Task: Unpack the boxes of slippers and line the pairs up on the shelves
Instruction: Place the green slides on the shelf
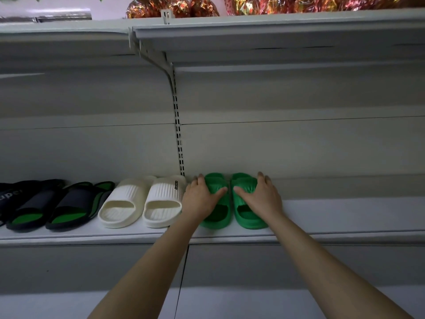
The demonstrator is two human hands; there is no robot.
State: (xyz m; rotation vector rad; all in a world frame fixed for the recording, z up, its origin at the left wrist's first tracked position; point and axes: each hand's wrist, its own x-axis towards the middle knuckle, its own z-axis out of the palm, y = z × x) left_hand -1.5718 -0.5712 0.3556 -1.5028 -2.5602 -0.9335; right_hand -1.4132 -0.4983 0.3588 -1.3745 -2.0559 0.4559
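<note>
A pair of green slippers stands on the white shelf [345, 217], toes toward me. My left hand [200, 196] grips the strap of the left green slipper [218, 217], thumb across the top and fingers down its outer side. My right hand [262, 194] grips the right green slipper [248, 217] the same way. Left of them stands a cream pair of slippers [142, 203]. Farther left is a black-and-green pair of slippers [55, 203].
The shelf runs on to the right of the green pair with bare white surface. A slotted upright [178, 125] divides the back panel. An upper shelf [276, 26] overhead carries red-gold foil-wrapped bundles [174, 8]. A lower shelf lies below my forearms.
</note>
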